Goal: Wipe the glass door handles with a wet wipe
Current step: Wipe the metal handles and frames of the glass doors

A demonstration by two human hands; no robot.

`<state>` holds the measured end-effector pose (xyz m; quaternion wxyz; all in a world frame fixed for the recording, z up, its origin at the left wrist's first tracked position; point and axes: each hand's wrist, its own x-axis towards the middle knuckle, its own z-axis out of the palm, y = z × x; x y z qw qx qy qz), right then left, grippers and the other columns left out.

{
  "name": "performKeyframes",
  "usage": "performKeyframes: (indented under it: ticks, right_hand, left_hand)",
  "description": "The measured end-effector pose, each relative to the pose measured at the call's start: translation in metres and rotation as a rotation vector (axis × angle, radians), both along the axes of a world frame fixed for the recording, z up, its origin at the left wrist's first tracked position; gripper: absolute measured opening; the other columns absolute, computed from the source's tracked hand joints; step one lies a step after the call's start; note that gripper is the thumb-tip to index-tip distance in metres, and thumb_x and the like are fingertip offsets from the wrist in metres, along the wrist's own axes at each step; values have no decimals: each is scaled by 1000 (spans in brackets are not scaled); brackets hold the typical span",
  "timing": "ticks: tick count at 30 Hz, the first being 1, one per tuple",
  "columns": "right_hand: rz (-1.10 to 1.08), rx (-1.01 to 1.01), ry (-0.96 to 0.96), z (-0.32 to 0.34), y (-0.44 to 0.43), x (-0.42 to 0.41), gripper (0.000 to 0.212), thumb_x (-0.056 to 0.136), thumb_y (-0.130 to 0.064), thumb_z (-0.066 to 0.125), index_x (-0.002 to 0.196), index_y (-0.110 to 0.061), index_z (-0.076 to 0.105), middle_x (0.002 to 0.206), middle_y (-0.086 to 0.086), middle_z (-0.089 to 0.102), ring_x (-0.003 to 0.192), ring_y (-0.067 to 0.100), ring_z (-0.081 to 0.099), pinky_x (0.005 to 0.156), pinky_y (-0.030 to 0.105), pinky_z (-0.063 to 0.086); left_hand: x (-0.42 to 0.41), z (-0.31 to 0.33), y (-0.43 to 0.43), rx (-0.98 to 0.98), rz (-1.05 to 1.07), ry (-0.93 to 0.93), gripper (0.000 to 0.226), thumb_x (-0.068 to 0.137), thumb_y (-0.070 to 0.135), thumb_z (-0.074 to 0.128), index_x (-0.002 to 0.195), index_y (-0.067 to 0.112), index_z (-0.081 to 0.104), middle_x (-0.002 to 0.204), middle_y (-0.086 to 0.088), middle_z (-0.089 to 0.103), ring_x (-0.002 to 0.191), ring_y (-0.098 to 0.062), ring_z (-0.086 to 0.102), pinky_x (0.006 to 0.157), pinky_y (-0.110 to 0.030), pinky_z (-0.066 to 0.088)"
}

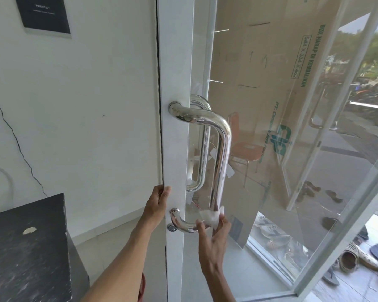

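**Wipe at the foot of the chrome handle**

Our right hand [214,234] reaches up from below. Its thumb and fingers [224,221] are curled round a white wet wipe [212,215] and pinch it against the door handle [222,149]. The wipe is crumpled and partly see-through. It wraps the tube just where the upright bar turns into its lower bend.

The handle is a polished chrome tube bent into a D shape. It rises above our fingertips, curves over at the top and runs back into the white door frame [175,149]. Its surface mirrors the room, with dull smears near the upper bend. A second handle [202,149] of the same kind sits behind the glass, beyond our fingers.

Our left hand [158,201] grips the edge of the frame, thumb on its face, the fingers curled behind and hidden. Just below that thumb are the handle's lower mount and a round keyhole [172,229]. Behind the glass, past our right fingers, leans a printed cardboard sheet [271,83].
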<state>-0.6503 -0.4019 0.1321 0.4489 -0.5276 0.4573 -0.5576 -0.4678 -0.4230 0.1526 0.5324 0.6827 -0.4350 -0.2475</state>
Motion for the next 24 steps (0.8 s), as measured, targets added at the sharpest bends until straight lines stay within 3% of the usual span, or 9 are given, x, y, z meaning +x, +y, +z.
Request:
performKeyframes:
  ticks: [3,7,9,11,13,16,21,24]
  right_hand:
    - [-17,-144,33,39,-8,-3,69,72,-53,64,131,-28,40,118,-9,56,110,6,52,88,16,40]
    - [17,-248,127,54,-13,-7,84,75,-60,59,147,-28,28,136,-30,41,125,-15,37,98,8,29]
    - [45,-182,162,36,-8,-8,89,74,-60,60,148,-27,26,138,-24,40,126,-8,37,100,16,30]
    - [75,-51,158,13,-2,-9,79,70,-57,61,140,-27,40,129,-18,52,119,3,47,98,26,37]
    - [135,79,108,-5,0,-10,55,66,-54,63,114,-27,58,107,-10,66,104,14,58,87,30,45]
    - [162,136,31,-6,-1,-15,34,69,-47,65,95,-25,64,89,-4,69,89,16,61,72,28,45]
    - [164,-44,-59,49,-22,-27,38,77,-45,61,108,-26,67,92,-4,72,84,10,62,71,20,46]
    - [228,-172,-66,78,-38,-33,42,90,-54,48,109,-23,68,99,-6,71,89,3,63,76,11,47]
  left_hand:
    - [0,0,0,-9,-4,7,36,93,60,38,113,33,49,103,15,60,98,7,51,76,-14,36]
    - [0,-2,-1,-11,1,17,35,93,60,38,113,34,50,104,17,60,99,9,51,78,-16,36]
    - [1,-3,-1,-9,0,20,36,93,61,38,115,35,49,106,19,59,101,9,50,80,-17,36]
    - [1,-4,-3,-12,1,17,37,92,61,38,115,35,48,107,20,58,102,6,51,83,-22,36]
    - [1,-4,-4,-17,8,16,38,91,62,38,115,34,48,107,20,58,101,5,51,85,-23,35]
    - [0,-4,-3,-20,8,5,41,88,65,37,114,35,47,106,23,57,101,9,49,81,-19,35]
    - [1,-3,-2,-11,11,-21,35,93,60,37,114,34,48,103,21,58,97,11,50,77,-14,35]
    - [-1,-3,-3,-16,12,-23,34,94,58,37,113,33,48,102,17,60,96,7,52,76,-16,36]
